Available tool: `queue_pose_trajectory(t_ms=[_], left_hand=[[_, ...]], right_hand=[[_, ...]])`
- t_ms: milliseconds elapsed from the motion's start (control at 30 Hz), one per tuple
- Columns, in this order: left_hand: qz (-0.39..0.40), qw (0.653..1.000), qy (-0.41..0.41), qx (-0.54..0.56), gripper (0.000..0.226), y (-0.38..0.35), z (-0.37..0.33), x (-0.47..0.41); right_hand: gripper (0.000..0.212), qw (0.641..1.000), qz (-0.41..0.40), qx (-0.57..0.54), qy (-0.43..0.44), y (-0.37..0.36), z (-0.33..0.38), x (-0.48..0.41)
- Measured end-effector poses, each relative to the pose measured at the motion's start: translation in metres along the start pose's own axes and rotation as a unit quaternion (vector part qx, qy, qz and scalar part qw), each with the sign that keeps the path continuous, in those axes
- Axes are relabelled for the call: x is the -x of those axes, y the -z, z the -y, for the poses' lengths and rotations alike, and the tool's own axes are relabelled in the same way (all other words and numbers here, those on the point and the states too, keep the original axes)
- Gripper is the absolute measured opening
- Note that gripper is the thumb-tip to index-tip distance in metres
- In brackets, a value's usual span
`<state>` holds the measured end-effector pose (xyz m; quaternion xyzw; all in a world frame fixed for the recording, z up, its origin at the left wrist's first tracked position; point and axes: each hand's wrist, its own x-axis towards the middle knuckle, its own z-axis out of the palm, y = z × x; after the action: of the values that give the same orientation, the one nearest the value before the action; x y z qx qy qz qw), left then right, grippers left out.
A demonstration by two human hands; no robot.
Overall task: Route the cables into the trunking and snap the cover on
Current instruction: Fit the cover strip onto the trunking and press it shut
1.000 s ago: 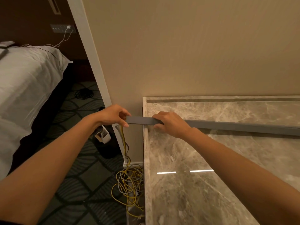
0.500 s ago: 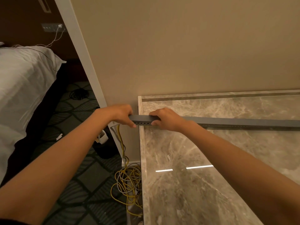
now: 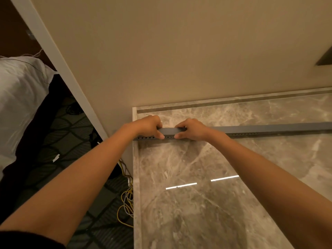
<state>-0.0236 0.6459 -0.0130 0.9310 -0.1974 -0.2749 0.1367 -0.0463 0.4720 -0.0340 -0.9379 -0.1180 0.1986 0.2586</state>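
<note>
Now both hands are working the end of the trunking (image 3: 269,128), with the cover (image 3: 169,130) sitting on top, so this looks like the snap-on stage. To do it well, the person should be squeezing the cover down evenly and walking the pressure rightward past the right hand, checking that no cable is getting pinched under the lip. The left hand (image 3: 147,125) is gripping the very end, fingers curling over the top and thumb pressing the perforated front edge. The right hand (image 3: 193,129) is pinching the same way just beside it, with a short bare stretch of cover showing between the 2. The yellow cables (image 3: 125,198) are hanging below the left forearm, off the counter (image 3: 197,203) edge. Whether any are lying inside, I cannot tell.
</note>
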Motion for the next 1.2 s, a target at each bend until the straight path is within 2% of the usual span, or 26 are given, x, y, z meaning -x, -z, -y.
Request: queue_pose_trajectory(t_ms=[133,233,333,500,600,800,967,1200], left_hand=[[0.021,0.999,0.01,0.036,0.028,-0.001,0.001,-0.003],[0.001,0.998,0.014,0.063,0.026,-0.004,-0.001,-0.002],[-0.037,0.998,0.021,0.041,0.028,-0.009,-0.006,0.001],[-0.127,0.99,0.047,-0.036,0.039,-0.021,-0.018,0.005],[-0.153,0.985,0.058,-0.052,0.037,-0.026,-0.023,0.005],[-0.17,0.977,0.036,-0.125,0.029,-0.031,-0.033,0.011],[-0.163,0.974,0.031,-0.153,0.026,-0.032,-0.039,0.014],[-0.117,0.987,0.044,-0.099,0.036,-0.031,-0.041,0.008]], right_hand=[[0.034,0.998,0.038,-0.039,-0.018,0.002,0.0,-0.004],[0.036,0.997,0.071,-0.009,-0.017,0.004,0.001,-0.002],[0.037,0.997,0.074,0.033,0.011,0.005,0.002,0.0],[0.031,0.998,0.005,0.04,0.049,0.0,-0.003,0.008],[0.026,0.994,-0.047,0.069,0.07,-0.006,-0.006,0.012],[0.022,0.985,-0.093,0.112,0.092,-0.012,-0.009,0.021],[0.023,0.984,-0.091,0.123,0.092,-0.012,-0.01,0.023],[0.032,0.994,-0.045,0.085,0.058,-0.005,-0.016,0.025]])
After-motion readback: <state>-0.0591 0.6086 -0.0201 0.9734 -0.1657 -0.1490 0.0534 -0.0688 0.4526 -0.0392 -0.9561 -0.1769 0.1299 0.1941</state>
